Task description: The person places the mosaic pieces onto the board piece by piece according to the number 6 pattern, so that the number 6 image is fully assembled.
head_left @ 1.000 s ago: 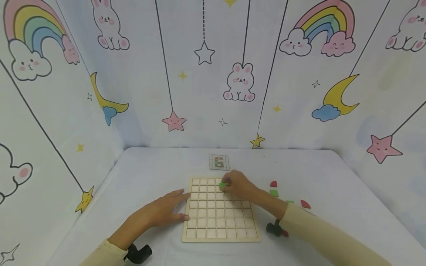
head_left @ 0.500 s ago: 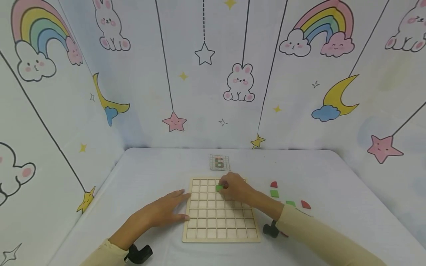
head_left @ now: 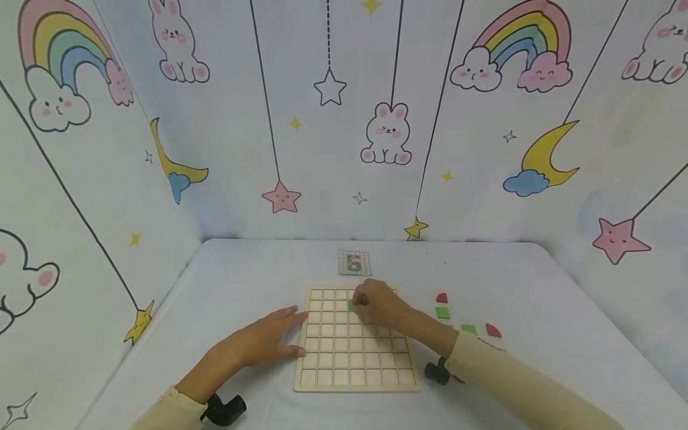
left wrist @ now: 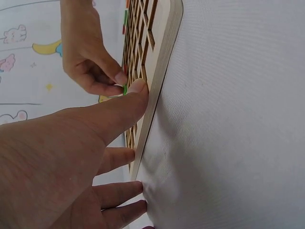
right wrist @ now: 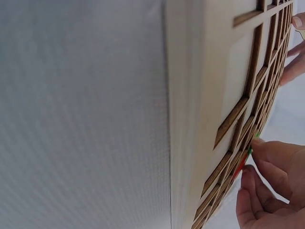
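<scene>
My right hand pinches a green square tile at a cell near the far edge of a wooden grid board. Fingers partly cover this tile. In the right wrist view a red piece shows by the same fingertips; whether it is held or lies on the board I cannot tell. My left hand rests at the board's left edge with fingers spread and fairly straight, the thumb touching the rim. The board's other visible cells hold no pieces.
A small gridded card with a 6-like pattern lies beyond the board. To the right are a red quarter-round piece, a green square, another green tile and a second red quarter-round. The right sleeve hides some pieces.
My right hand has moved slightly left with the green tile, which now sits lower at a cell and is more covered by the fingers. The left hand stays still.
</scene>
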The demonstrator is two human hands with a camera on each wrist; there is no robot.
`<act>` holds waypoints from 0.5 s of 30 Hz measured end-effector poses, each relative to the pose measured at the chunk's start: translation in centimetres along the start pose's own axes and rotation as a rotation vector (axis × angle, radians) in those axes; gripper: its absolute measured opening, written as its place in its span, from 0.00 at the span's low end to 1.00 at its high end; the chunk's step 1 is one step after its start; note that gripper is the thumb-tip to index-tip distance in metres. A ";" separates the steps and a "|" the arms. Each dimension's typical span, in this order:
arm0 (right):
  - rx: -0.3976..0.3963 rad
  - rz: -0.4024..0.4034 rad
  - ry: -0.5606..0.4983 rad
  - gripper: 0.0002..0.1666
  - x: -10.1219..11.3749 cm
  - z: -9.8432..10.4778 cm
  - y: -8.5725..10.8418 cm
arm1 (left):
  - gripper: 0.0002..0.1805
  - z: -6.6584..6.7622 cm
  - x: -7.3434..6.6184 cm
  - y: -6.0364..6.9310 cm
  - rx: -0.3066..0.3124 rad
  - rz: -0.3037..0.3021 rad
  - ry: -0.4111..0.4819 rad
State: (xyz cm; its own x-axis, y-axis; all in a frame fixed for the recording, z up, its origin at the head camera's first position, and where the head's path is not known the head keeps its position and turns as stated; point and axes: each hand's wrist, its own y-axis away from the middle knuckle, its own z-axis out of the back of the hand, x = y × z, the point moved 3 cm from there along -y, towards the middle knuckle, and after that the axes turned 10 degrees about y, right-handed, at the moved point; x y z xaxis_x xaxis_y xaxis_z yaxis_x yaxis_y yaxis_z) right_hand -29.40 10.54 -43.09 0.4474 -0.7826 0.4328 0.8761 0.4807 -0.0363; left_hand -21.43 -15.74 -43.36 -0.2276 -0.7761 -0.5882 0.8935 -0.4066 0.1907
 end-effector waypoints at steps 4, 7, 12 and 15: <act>-0.001 0.005 0.005 0.02 0.0 0.1 0.1 | 0.45 0.0 0.0 0.0 -0.002 -0.002 0.003; -0.008 0.027 0.014 0.03 -0.1 0.3 0.4 | 0.45 0.1 0.0 0.0 -0.001 -0.002 0.008; -0.022 0.015 0.030 0.05 -1.1 0.6 0.8 | 0.45 0.0 0.1 0.0 0.002 -0.004 0.007; -0.045 -0.013 -0.001 0.07 -2.2 1.4 1.3 | 0.45 -0.1 0.1 -0.1 0.001 -0.012 0.004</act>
State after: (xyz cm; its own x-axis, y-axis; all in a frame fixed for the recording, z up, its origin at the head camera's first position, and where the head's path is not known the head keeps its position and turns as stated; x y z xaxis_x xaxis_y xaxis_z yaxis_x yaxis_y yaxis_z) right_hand -29.53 13.45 -42.88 0.4357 -0.7885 0.4341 0.8891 0.4522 -0.0710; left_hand -21.51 -15.81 -43.50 -0.2370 -0.7694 -0.5932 0.8903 -0.4163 0.1843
